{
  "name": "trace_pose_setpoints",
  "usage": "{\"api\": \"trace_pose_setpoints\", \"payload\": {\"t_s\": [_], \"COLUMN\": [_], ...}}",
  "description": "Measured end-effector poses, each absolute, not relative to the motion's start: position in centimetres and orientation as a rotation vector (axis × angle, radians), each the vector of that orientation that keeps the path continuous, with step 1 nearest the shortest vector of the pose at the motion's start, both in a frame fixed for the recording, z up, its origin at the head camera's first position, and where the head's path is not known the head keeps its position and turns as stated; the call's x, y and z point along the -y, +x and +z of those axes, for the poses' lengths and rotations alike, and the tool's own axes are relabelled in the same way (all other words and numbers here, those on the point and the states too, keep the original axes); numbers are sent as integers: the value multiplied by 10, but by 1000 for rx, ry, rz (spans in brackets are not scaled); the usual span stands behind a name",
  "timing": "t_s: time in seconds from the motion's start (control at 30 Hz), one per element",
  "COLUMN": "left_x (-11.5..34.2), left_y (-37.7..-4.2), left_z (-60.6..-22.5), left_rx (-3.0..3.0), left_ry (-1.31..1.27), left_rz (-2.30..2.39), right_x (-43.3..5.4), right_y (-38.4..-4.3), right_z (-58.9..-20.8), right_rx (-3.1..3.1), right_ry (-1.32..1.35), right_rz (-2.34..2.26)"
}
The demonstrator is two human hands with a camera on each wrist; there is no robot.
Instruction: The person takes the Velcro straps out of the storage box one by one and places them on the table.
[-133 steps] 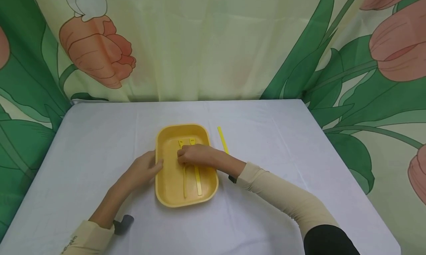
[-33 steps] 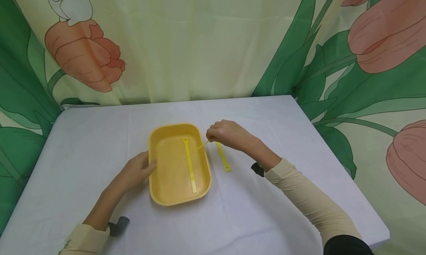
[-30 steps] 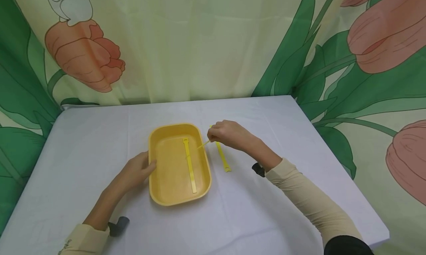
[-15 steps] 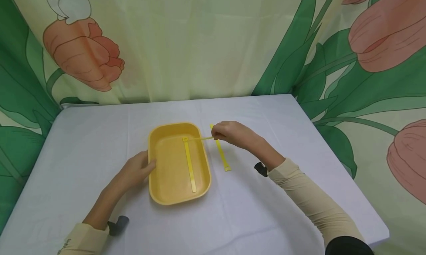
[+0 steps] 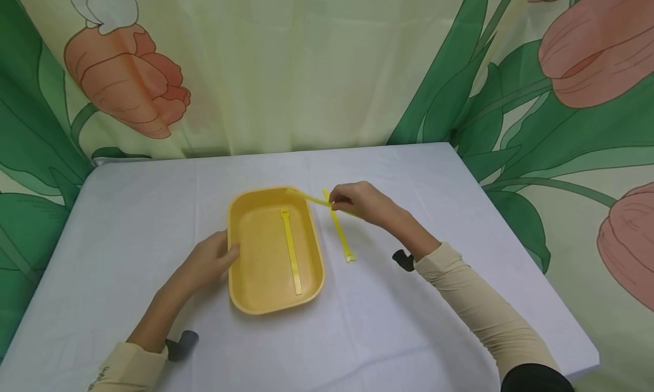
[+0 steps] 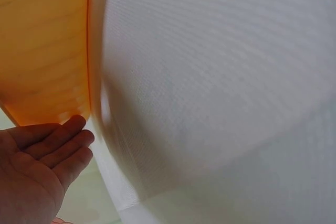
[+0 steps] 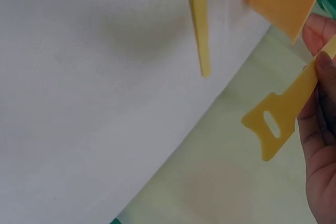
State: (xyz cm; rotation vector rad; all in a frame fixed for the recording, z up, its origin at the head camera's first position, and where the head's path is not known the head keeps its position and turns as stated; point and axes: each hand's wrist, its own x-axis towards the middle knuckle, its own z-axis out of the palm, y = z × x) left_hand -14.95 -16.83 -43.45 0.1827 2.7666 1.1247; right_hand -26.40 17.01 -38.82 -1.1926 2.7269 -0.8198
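My left hand [image 5: 212, 258] holds the left side of a yellow plastic tray [image 5: 258, 278], thumb over the rim. In the left wrist view, its fingers [image 6: 63, 145] lie extended against the tray's outer wall [image 6: 47, 45]. My right hand [image 5: 365, 201] pinches a yellow hook-and-loop cable tie [image 5: 313, 198] between thumb and fingers, above the table right of the tray. One end reaches over the tray's far right corner. The right wrist view shows the tie's wide slotted head [image 7: 275, 121] sticking out from the pinch. Another such tie [image 5: 291, 253] lies lengthwise inside the tray.
A third yellow tie [image 5: 341, 238] lies on the white-clothed table [image 5: 409, 301], right of the tray and partly beneath the right hand in the head view. A printed curtain [image 5: 306, 68] hangs behind the table's far edge.
My right hand has lifted one of two cable ties out of the tray and moved right; the held tie has swung up from the tray. My left hand stays at the tray's side.
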Motion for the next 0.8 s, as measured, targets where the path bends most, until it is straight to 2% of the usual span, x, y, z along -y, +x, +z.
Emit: {"api": "trace_pose_setpoints", "payload": {"t_s": [0.23, 0.6, 0.8], "left_x": [169, 168, 167], "left_y": [-149, -149, -148], "left_z": [-435, -433, -433], "left_rx": [-2759, -2755, -2752], "left_ry": [183, 183, 189], "left_rz": [1131, 1129, 1138], "right_x": [-176, -182, -187], "right_y": [-261, -261, -261], "right_z": [-392, -397, -404], "right_rx": [-2731, -2794, -2837], "right_ry": [-935, -699, -451], "right_rz": [-907, -1006, -1057]}}
